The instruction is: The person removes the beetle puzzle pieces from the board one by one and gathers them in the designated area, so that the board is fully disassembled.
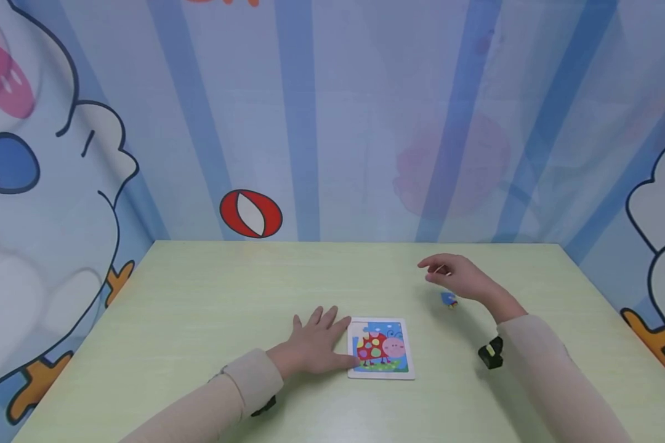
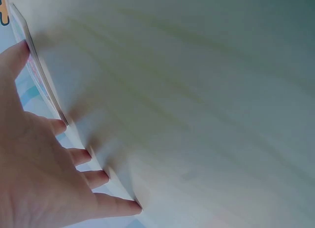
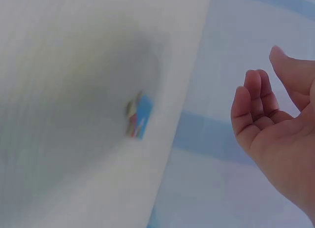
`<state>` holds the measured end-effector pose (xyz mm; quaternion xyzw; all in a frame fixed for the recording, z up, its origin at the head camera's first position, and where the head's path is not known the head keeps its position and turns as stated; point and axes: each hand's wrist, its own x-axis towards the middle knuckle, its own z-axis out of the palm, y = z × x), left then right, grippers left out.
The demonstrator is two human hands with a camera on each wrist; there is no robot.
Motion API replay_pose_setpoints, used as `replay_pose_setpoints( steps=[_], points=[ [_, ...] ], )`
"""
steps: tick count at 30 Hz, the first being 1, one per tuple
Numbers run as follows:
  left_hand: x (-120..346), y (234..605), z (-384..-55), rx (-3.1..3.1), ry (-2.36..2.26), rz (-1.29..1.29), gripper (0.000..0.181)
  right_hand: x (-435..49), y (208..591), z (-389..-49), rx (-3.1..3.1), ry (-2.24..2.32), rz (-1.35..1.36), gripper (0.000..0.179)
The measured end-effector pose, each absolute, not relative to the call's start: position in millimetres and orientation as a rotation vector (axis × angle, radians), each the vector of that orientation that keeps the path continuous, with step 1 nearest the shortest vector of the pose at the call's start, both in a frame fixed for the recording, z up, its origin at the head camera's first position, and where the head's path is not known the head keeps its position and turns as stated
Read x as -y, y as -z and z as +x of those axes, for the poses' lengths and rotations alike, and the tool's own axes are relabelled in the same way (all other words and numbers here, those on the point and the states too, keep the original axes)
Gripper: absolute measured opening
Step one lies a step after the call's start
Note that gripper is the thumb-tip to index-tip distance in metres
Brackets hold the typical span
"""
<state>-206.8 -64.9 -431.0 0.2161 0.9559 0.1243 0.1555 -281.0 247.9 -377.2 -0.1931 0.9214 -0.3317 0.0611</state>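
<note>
A ladybug picture puzzle [image 1: 381,348] in a white frame lies flat on the table, with a pale gap in its picture at the upper left. My left hand [image 1: 317,344] is spread beside it, the thumb over the lower left edge and a fingertip at the upper left corner. In the left wrist view the thumb [image 2: 18,58] rests on the frame. A small blue puzzle piece [image 1: 449,299] sits to the right of the puzzle. Above that piece hovers my right hand [image 1: 459,275], fingers loosely bent. In the right wrist view nothing shows between those fingers [image 3: 242,107].
The pale table [image 1: 210,289] ends at a blue striped cloth backdrop [image 1: 354,154] with cartoon prints. More cartoon figures cover the cloth at the left and right sides. Dark wrist devices [image 1: 491,353] hang under both sleeves.
</note>
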Motion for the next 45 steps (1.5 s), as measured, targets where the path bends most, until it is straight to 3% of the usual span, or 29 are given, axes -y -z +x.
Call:
replay_pose_setpoints(
  steps=[12, 29, 45],
  points=[
    [65.1, 428.3, -209.7, -2.744, -0.348, 0.612, 0.084, -199.0, 375.7, -265.9, -2.623, 1.091, -0.796, 0.035],
    [64.9, 426.9, -207.0, -2.718, -0.341, 0.614, 0.085, -170.6, 411.5, -257.2, -2.515, 0.943, -0.762, 0.028],
    [65.3, 429.5, -205.9, -2.736, -0.324, 0.626, 0.085, -158.6, 419.0, -259.8, -2.525, 0.746, -0.769, 0.026]
  ],
)
